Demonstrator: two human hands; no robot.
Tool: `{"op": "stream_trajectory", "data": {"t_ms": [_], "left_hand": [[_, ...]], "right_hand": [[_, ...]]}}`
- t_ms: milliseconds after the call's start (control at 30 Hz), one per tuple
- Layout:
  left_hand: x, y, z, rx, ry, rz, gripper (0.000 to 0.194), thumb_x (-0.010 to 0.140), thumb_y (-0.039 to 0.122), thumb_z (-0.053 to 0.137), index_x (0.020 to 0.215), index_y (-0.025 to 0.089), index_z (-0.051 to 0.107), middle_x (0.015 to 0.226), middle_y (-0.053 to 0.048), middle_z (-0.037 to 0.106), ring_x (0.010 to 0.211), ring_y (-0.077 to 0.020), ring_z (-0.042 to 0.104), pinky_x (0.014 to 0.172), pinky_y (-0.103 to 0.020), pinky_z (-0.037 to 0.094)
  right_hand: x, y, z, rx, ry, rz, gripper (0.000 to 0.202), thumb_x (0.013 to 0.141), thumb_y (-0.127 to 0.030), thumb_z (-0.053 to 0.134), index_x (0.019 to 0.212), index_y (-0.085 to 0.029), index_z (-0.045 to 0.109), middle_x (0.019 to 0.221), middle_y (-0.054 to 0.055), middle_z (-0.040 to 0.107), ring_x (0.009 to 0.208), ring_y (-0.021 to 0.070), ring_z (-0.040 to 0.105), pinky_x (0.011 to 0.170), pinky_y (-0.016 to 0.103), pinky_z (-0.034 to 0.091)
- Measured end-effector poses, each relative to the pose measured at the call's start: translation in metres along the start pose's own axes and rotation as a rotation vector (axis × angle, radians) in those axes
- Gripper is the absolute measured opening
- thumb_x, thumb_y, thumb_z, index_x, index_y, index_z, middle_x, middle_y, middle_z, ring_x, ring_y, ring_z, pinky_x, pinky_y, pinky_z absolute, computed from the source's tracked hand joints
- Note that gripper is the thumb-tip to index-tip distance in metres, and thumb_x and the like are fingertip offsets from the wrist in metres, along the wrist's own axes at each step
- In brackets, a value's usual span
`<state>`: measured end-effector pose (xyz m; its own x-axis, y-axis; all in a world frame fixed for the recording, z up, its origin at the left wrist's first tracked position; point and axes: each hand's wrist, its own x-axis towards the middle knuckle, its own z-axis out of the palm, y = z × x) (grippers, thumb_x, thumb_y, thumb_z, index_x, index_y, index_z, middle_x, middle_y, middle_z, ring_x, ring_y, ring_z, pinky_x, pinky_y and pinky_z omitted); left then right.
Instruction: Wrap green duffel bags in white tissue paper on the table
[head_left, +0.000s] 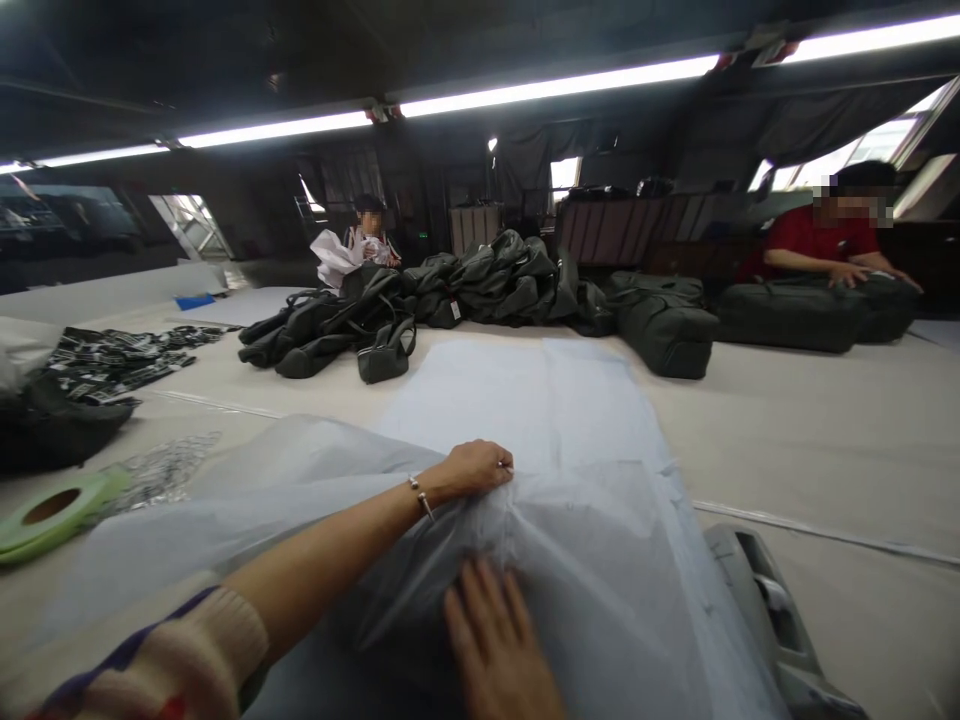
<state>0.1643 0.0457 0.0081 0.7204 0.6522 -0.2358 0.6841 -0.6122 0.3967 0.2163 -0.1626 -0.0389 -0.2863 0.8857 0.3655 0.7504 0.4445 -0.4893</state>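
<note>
My left hand [474, 468], with a bracelet at the wrist, is closed in a pinch on a thin, translucent white sheet [600, 540]. The sheet gathers into creases around those fingers. Nearer to me, my right hand [501, 640] lies flat on the sheet with its fingers stretched out, slightly blurred. Something dark shows through the sheet around and left of my right hand; what it is I cannot make out. Beyond my hands, more white sheeting [487, 390] lies flat on the table [787, 430].
A grey, dispenser-like plastic object [772, 610] stands at right. At left lie a pale green roll [67, 510] and many dark labels [127, 360]. Dark soft bags [480, 280] are heaped across the back, beside a filled bag [664, 320]. Two people [825, 240] are across the table.
</note>
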Motion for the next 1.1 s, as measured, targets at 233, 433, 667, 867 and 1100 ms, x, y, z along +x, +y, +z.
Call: {"op": "stream_trajectory", "data": {"t_ms": [233, 433, 667, 867, 1100], "left_hand": [[-0.001, -0.016, 0.012, -0.063, 0.029, 0.041, 0.038, 0.085, 0.03, 0.058, 0.122, 0.023, 0.059, 0.1, -0.002, 0.072, 0.087, -0.0183, 0.067, 0.073, -0.025, 0.048], [0.005, -0.018, 0.003, -0.035, -0.005, 0.052, 0.047, 0.086, 0.032, 0.063, 0.13, 0.02, 0.053, 0.109, -0.007, 0.072, 0.098, -0.0219, 0.068, 0.085, -0.031, 0.051], [-0.129, -0.045, -0.013, 0.515, 0.358, 0.09, 0.08, 0.082, 0.028, 0.067, 0.152, 0.029, 0.028, 0.152, -0.005, 0.044, 0.143, -0.0281, 0.035, 0.121, -0.049, 0.018], [-0.247, -0.161, -0.011, 0.666, 0.521, -0.131, 0.048, 0.078, 0.014, 0.051, 0.12, 0.034, 0.063, 0.114, 0.004, 0.073, 0.108, -0.0233, 0.067, 0.115, -0.04, 0.031], [-0.168, -0.196, -0.105, 0.312, 0.645, -0.53, 0.02, 0.089, 0.036, 0.054, 0.099, 0.026, 0.068, 0.096, 0.005, 0.073, 0.097, -0.0284, 0.068, 0.09, -0.043, 0.052]], "right_hand": [[0.029, 0.027, -0.047, 0.068, -0.084, 0.031, 0.049, 0.1, -0.048, 0.036, 0.146, -0.032, 0.042, 0.141, 0.007, 0.056, 0.132, 0.024, 0.05, 0.111, 0.048, 0.04], [0.069, 0.098, -0.052, 0.084, -0.314, 0.344, 0.081, 0.09, -0.058, 0.051, 0.151, -0.009, 0.029, 0.154, 0.019, 0.033, 0.143, 0.034, 0.032, 0.117, 0.058, 0.025], [0.06, 0.105, -0.03, 0.058, -0.446, 0.427, 0.084, 0.089, -0.062, 0.046, 0.153, -0.012, 0.025, 0.157, 0.016, 0.023, 0.145, 0.0343, 0.025, 0.118, 0.057, 0.025], [0.064, 0.119, -0.021, 0.041, -0.518, 0.432, 0.09, 0.085, -0.069, 0.044, 0.152, -0.012, 0.026, 0.156, 0.015, 0.02, 0.143, 0.0371, 0.028, 0.116, 0.059, 0.027], [0.064, 0.115, -0.028, 0.012, -0.576, 0.486, 0.092, 0.085, -0.068, 0.042, 0.153, -0.01, 0.021, 0.157, 0.013, 0.018, 0.144, 0.0355, 0.027, 0.118, 0.056, 0.026]]}}
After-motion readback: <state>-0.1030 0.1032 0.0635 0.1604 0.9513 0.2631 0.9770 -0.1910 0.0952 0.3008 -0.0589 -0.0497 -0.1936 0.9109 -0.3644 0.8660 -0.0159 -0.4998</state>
